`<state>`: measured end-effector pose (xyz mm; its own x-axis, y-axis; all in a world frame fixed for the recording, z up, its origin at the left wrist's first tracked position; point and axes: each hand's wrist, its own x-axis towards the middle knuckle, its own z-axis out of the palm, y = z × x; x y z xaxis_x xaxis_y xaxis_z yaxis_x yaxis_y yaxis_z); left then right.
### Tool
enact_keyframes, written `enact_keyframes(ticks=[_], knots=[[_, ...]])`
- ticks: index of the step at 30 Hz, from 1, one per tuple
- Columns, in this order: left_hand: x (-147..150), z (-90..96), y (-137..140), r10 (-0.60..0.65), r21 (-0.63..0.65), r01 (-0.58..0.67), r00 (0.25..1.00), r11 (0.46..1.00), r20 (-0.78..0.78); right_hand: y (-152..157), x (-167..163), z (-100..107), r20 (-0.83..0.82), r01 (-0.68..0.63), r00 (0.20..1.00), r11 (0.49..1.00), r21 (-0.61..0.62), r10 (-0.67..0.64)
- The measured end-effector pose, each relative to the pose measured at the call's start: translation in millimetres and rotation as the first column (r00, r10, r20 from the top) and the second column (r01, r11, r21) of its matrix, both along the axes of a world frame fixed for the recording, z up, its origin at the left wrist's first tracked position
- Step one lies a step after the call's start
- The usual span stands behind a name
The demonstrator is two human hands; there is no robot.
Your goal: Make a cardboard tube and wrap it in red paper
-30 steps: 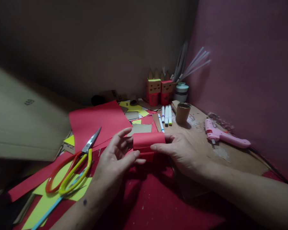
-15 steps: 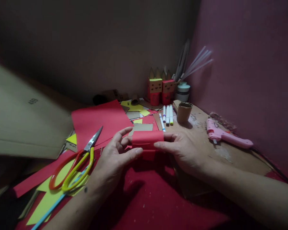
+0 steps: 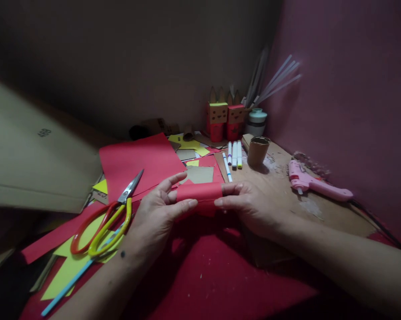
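Note:
Between my two hands is a curled strip of red paper, held above the red tabletop. My left hand grips its left end, thumb on the near side and fingers behind, with the index finger raised. At the right end, my right hand pinches the paper, its thumb in front and fingers inside the curl. Just beyond the strip lies a piece of grey-brown cardboard. Left of my left hand, scissors with red and yellow handles rest on paper pieces.
A large red sheet lies behind the scissors. Several markers and a cardboard tube stand or lie beyond my right hand. A pink glue gun rests at right. Box-headed figures stand at the back; a carton is at left.
The red paper has curled over further, its near edge now pressed down under my thumbs. Both hands have stayed at its two ends. The view has shifted slightly.

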<state>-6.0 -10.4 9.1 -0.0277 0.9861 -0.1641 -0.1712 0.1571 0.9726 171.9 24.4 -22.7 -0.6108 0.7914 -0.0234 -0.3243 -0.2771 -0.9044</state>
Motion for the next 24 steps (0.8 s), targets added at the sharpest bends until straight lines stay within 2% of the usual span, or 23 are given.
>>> enact_keyframes(ticks=[4,8,12,14,18,24], knots=[[-1.1,-2.7,0.6,-0.016,0.013,0.016,1.000,1.000,0.025,-1.2,-0.5,3.5,0.026,0.028,0.999,1.000,-0.006,-0.028],[1.3,-4.7,-0.8,-0.059,0.014,0.058,0.998,0.998,0.023,-6.0,-2.1,9.1,0.114,0.111,0.987,0.994,0.017,-0.112],[4.7,-5.4,-2.5,-0.056,0.025,0.058,0.995,0.998,-0.086,-6.4,-1.3,5.6,0.161,0.096,0.982,0.995,-0.002,-0.094],[5.4,-6.0,-2.3,-0.021,0.025,0.024,0.993,0.999,-0.118,-6.3,-0.7,2.8,0.159,0.070,0.985,0.998,-0.004,-0.068],[3.5,-6.2,0.0,0.015,0.024,-0.013,0.998,1.000,-0.069,-5.0,0.1,0.0,0.079,0.024,0.996,0.999,0.024,-0.026],[2.0,-4.8,1.9,0.022,0.017,-0.022,0.999,1.000,-0.039,-1.8,0.6,-0.7,0.080,0.080,0.993,0.997,0.017,-0.081]])
